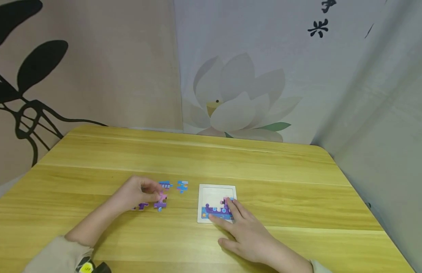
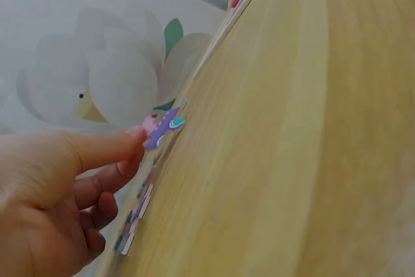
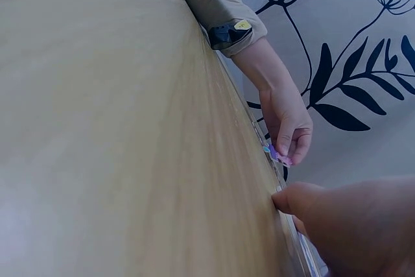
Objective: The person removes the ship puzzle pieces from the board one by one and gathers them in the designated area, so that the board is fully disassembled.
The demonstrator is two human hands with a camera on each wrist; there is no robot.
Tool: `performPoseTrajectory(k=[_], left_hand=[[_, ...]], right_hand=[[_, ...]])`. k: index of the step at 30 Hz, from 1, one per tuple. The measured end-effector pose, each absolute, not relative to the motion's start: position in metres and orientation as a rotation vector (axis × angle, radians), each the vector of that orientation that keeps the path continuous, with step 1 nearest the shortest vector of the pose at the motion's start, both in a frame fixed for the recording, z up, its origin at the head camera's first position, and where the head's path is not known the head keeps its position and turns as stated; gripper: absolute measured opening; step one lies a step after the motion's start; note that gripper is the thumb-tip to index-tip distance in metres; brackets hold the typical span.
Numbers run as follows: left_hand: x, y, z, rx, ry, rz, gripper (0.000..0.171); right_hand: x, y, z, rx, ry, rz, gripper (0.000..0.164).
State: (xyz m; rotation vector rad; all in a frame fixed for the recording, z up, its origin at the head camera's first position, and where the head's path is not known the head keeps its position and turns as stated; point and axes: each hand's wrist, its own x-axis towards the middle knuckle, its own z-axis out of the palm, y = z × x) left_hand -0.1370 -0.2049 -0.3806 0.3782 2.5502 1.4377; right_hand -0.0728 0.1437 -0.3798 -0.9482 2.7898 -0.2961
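Between thumb and fingers my left hand [image 1: 137, 193] pinches a pink and purple jigsaw piece [image 1: 161, 201]; the left wrist view shows this piece [image 2: 163, 128] tilted, with a blue round spot at one end. My right hand [image 1: 248, 233] lies with fingers spread over the lower right of a white puzzle tray [image 1: 216, 189], fingertips touching it. Inside the tray, joined pieces [image 1: 214, 213] in purple and blue fill the bottom, with a pink one at the right, partly covered by the fingers. The upper part of the tray shows bare white.
Beyond the left hand lie a blue striped piece [image 1: 165, 185] and a blue piece with orange [image 1: 182, 185]. A purple piece [image 1: 141, 206] shows partly below the left hand. The wooden table [image 1: 282, 170] meets a printed curtain [image 1: 129, 68] at its far edge.
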Motion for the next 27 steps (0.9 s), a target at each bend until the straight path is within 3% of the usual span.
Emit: performPoseTrajectory(k=[15, 27], left_hand=[[-0.136, -0.196, -0.382, 0.635, 2.785, 1.172, 0.012], [-0.131, -0.192, -0.381, 0.612, 2.950, 1.018, 0.013]], right_hand=[[-0.073, 0.143, -0.380, -0.948, 2.792, -0.318, 0.055], [-0.073, 0.143, -0.379, -0.931, 2.784, -0.325, 0.055]])
